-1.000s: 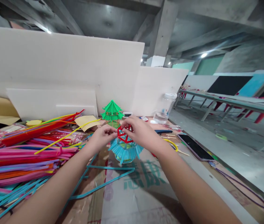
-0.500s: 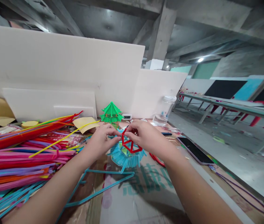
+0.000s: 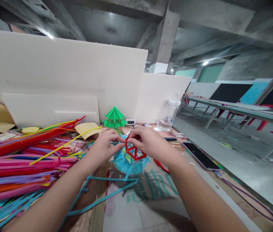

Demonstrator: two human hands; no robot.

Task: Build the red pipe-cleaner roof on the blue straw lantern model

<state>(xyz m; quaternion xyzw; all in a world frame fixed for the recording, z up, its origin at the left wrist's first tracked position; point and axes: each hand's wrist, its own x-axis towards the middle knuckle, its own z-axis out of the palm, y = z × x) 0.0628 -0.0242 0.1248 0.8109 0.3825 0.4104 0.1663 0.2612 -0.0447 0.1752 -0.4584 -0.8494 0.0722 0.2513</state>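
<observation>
Both hands meet over a small red pipe-cleaner frame (image 3: pixel 134 152) with a hexagonal outline. My left hand (image 3: pixel 105 146) pinches its upper left corner with fingers closed. My right hand (image 3: pixel 148 141) grips its top from the right, fingers curled. The frame hangs just above a round blue pipe-cleaner skirt piece (image 3: pixel 128 163) lying on the cardboard-covered table (image 3: pixel 151 199). Behind the hands stands a green pipe-cleaner pagoda (image 3: pixel 114 118).
A big heap of coloured pipe cleaners (image 3: pixel 23 161) fills the left side. Loose blue stems (image 3: pixel 102 196) lie near my left forearm. A phone (image 3: pixel 200 155) and a clear jar (image 3: pixel 168 116) sit to the right. White foam boards (image 3: pixel 66 74) wall the back; the table edge drops at right.
The red frame has come down from in front of the pagoda to just over the blue piece, and both hands have shifted slightly lower with it.
</observation>
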